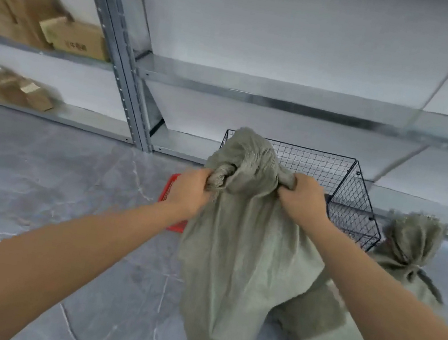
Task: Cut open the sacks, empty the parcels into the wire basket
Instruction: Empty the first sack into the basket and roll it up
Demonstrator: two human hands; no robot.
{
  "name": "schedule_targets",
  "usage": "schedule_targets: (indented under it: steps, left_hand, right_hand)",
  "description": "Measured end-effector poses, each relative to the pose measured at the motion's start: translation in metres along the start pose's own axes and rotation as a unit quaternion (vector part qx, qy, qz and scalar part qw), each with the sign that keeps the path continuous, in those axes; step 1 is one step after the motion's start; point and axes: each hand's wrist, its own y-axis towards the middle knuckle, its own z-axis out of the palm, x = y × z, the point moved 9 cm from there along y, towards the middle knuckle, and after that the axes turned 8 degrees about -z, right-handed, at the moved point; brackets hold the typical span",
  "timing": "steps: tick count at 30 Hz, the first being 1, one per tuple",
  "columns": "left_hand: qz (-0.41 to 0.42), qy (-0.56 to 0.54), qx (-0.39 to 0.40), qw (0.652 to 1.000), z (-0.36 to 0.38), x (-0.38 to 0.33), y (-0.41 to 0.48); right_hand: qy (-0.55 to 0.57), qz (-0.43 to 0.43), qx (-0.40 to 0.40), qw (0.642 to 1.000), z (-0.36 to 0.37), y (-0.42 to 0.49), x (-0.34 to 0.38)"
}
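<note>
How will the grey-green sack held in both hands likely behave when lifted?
Probably floppy: the sack creases and sags below where the left hand and right hand bunch its cloth. Likely grippy, since the coarse weave gathers into tight handfuls. Weight unclear: its bottom rests on the floor.

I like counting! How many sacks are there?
2 for sure: one sack gripped by the left hand and right hand before the wire basket; one tied sack on the floor at right. The cloth beside it may be a third.

Both hands [245, 195] grip sack [244, 256] before wire basket [344, 190].
</note>
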Motion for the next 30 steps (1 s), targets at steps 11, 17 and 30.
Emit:
schedule_targets:
  steps: [11, 17, 30]
  left_hand:
    - [-0.146, -0.223, 0.099, 0.959, -0.194, -0.136, 0.046]
    - [-0.088, -0.232, 0.153, 0.957, -0.263, -0.203, 0.071]
    - [-0.074, -0.129, 0.179, 0.972, -0.2, -0.217, 0.143]
  right_hand:
    - [0.176, 0.081, 0.176, 0.965, -0.137, 0.042, 0.163]
    - [0.001, 0.019, 0.145, 0.989, -0.187, 0.06, 0.229]
    - [0.209, 0.236, 0.146, 0.938, -0.168, 0.128, 0.154]
